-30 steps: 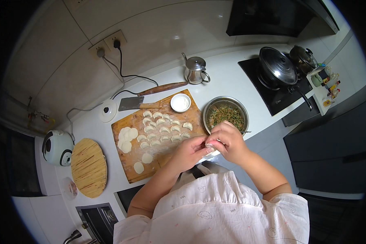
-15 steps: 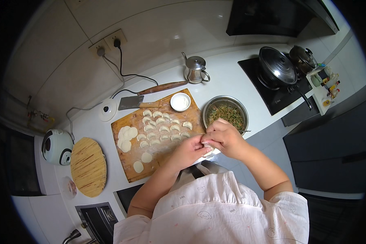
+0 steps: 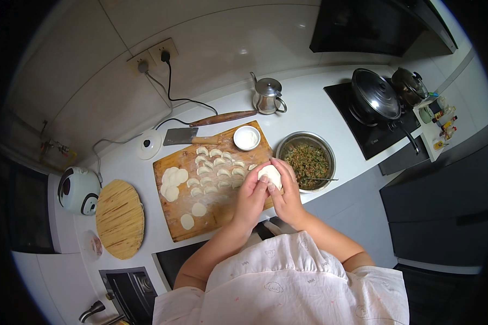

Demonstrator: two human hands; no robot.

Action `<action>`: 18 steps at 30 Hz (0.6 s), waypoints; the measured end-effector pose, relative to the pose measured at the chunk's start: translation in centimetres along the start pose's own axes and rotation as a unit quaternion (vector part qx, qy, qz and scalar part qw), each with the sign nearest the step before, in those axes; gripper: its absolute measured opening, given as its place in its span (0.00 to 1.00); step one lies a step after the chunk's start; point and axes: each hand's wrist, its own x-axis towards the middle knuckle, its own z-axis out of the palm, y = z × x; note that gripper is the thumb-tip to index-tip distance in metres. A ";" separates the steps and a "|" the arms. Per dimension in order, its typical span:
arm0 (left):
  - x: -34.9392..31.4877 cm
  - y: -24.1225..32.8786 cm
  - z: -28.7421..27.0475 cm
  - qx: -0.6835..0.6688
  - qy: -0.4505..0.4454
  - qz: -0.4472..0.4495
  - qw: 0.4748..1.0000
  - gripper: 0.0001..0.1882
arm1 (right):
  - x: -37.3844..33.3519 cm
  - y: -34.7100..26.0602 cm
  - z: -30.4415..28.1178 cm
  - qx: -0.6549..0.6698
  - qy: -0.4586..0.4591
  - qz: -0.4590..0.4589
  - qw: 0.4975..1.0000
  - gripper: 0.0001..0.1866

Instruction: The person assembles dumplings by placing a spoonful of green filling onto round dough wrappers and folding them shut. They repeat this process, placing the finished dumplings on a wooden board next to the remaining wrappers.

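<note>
Both hands meet over the near right corner of the wooden cutting board (image 3: 211,216). The left hand (image 3: 253,196) and right hand (image 3: 285,196) together cup a round dumpling wrapper (image 3: 270,175), fingers curled around its rim, thumbs on top. It is held up off the board, probably so the edge can be pinched from both sides. Both hands are closed on it; neither is free.

The steel bowl (image 3: 285,145) sits just right of the hands, touching the board's edge, so the filling (image 3: 307,162) is within short reach. The filling is chopped green-brown mince, and a thin utensil (image 3: 322,179) rests in it, handle out toward the right rim.

The small white dish (image 3: 247,137) on the board's far corner holds something white; flour or water, cannot tell which.

On the board, rows of folded dumplings (image 3: 218,165) lie in the middle and far part, apart from each other so they don't stick. A stack of flat wrappers (image 3: 173,179) lies at the left side, with two loose ones (image 3: 193,215) nearer the front.

A cleaver (image 3: 180,136) and rolling pin (image 3: 222,117) are parked behind the board on the white bench (image 3: 309,108), out of the way. Also there: a metal kettle (image 3: 268,96) behind the bowl, a round bamboo tray (image 3: 120,218) left of the board with nothing on it, and a white rice cooker (image 3: 77,190) beyond that. A lidded pan (image 3: 375,96) and pot (image 3: 409,85) sit on the hob at right; contents hidden.
</note>
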 end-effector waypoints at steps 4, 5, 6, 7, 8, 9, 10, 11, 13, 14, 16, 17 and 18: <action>-0.6 -0.2 0.3 -0.042 0.062 0.038 0.996 0.21 | 0.6 0.4 1.5 0.020 -0.005 -0.002 1.000 0.17; -0.7 -0.2 0.2 -0.038 0.083 0.050 0.995 0.21 | 0.6 0.4 1.9 0.021 -0.007 0.004 1.000 0.16; -0.9 -0.3 0.2 -0.031 0.089 0.045 0.995 0.21 | 0.4 0.4 2.3 0.023 -0.010 0.009 1.000 0.15; -1.0 -0.3 0.1 -0.024 0.095 0.039 0.994 0.22 | 0.4 0.4 2.7 0.025 -0.013 0.015 0.999 0.14; -1.2 -0.4 0.0 -0.017 0.103 0.034 0.994 0.22 | 0.3 0.3 3.0 0.023 -0.007 0.015 1.000 0.14; -1.2 -1.2 -0.7 -0.006 0.104 0.062 0.993 0.22 | 0.1 0.4 3.4 0.025 -0.004 0.015 1.000 0.14; -1.3 -2.3 -1.4 -0.012 0.126 0.056 0.990 0.21 | 0.0 0.4 3.9 0.028 -0.001 0.015 0.999 0.13; -1.4 -3.2 -1.8 -0.033 0.129 0.051 0.990 0.20 | -0.4 0.4 4.2 0.020 -0.002 0.028 0.999 0.13; -1.9 -4.1 -2.7 -0.064 0.151 0.020 0.986 0.19 | -1.1 1.0 5.2 0.015 -0.016 0.051 0.998 0.09; -2.1 -4.6 -3.3 -0.058 0.150 0.029 0.987 0.19 | -1.5 1.2 5.5 0.013 -0.022 0.066 0.997 0.07; -2.5 -5.4 -4.6 -0.047 0.148 0.045 0.987 0.19 | -2.3 1.7 6.4 -0.007 -0.059 0.078 0.995 0.06; -2.7 -5.4 -4.8 -0.057 0.170 0.042 0.983 0.17 | -2.7 2.0 6.9 -0.018 -0.076 0.084 0.993 0.05; -2.9 -5.5 -5.4 -0.074 0.179 0.039 0.980 0.17 | -3.0 2.4 7.7 -0.019 -0.089 0.081 0.992 0.05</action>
